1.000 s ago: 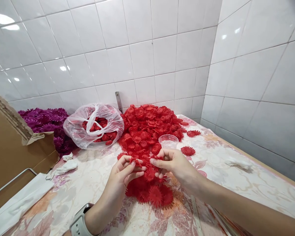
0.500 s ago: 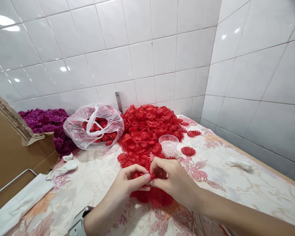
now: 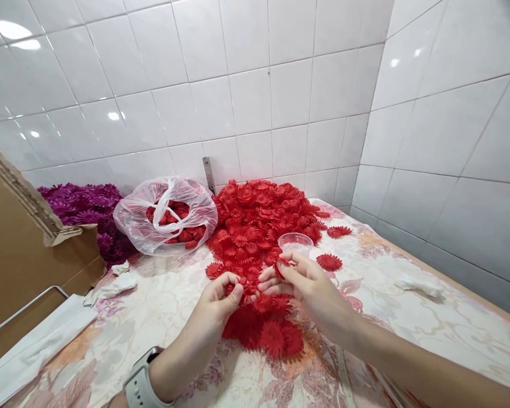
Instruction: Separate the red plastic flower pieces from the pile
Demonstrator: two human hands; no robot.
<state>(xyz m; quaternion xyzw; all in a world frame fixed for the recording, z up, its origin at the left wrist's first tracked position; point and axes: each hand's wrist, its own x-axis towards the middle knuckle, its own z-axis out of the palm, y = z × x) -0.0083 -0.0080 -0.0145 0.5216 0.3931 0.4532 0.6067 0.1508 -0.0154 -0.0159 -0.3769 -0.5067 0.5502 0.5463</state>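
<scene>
My left hand (image 3: 216,303) pinches a red artificial flower (image 3: 243,288) between thumb and bent fingers. To its right, my right hand (image 3: 312,283) has thumb and index finger closed on a red flower piece (image 3: 281,268), its other fingers stretched toward the left hand. A small gap parts the two hands. Under and in front of them lie several flat red flowers (image 3: 276,339). Behind the hands rises a large heap of red flowers (image 3: 259,209). A clear plastic cup (image 3: 296,241) stands at the heap's right edge, partly hidden by my right hand.
Left of the heap sits a clear plastic bag (image 3: 130,226) of red pieces, then purple flowers (image 3: 85,207). A cardboard box (image 3: 21,255) fills the left side. Crumpled tissue (image 3: 117,286) lies near it; another white scrap (image 3: 420,288) lies right. Tiled walls (image 3: 246,102) close off the back and right.
My hands, which met around a red flower, have come apart. The right moved up and right with a red piece; the left moved slightly left. The view shifted slightly.
</scene>
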